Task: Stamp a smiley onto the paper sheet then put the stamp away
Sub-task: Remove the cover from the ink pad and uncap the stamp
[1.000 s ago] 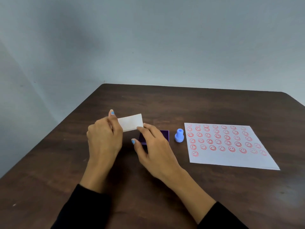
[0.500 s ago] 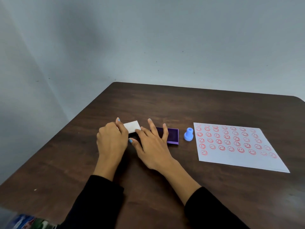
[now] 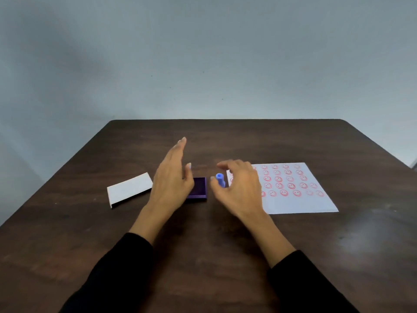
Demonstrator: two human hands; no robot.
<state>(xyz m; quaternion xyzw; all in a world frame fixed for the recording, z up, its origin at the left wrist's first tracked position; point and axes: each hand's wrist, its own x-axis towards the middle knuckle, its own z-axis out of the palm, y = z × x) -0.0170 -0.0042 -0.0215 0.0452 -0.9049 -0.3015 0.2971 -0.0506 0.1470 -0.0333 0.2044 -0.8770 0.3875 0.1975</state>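
Dark wood-grain table (image 3: 203, 256), smooth, with a soft sheen catching light at the near right. On it, a matt white paper sheet (image 3: 300, 204), flat and uncreased, printed with red ink smileys. The little blue stamp (image 3: 220, 180) looks like smooth plastic, slightly glossy. The purple ink pad (image 3: 199, 190) has a plastic-looking rim and a darker, dull, felt-like inner face. Over to the left, the white lid (image 3: 129, 189) reads as matt card or plastic; hard to tell which. Black sleeves (image 3: 304, 285) are soft matt cloth.
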